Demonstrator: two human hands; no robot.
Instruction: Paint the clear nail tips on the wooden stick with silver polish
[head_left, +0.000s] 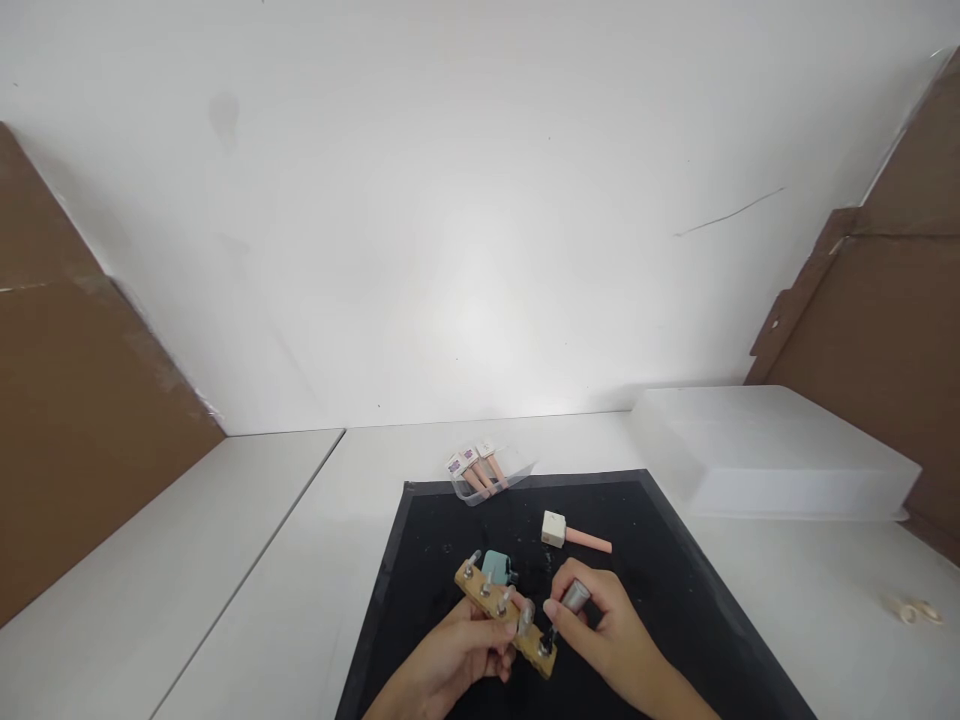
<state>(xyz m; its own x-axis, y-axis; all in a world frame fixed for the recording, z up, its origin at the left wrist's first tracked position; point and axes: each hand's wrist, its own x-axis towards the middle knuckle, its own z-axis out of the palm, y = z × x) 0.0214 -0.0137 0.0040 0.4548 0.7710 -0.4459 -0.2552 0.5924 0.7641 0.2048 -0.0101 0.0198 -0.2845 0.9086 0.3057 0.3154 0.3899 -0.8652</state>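
Note:
My left hand (pixel 457 655) is closed around a small wooden bar (pixel 504 618) with several metal pegs standing on its top. The bar is held tilted above a black mat (pixel 420 560). My right hand (pixel 604 625) pinches a small silver metal cap (pixel 576 596) just right of the bar's lower end, where a dark piece (pixel 547 640) sticks out. A teal block (pixel 498 567) lies on the mat right behind the bar. A cream cube with a pink handle (pixel 574 535) lies further back.
A clear tray (pixel 491 470) with several pink-handled pieces sits at the mat's far edge. A white lidded box (pixel 765 455) stands at the right. Brown cardboard panels (pixel 82 400) flank both sides. A small beige ring (pixel 916 610) lies on the white table at far right.

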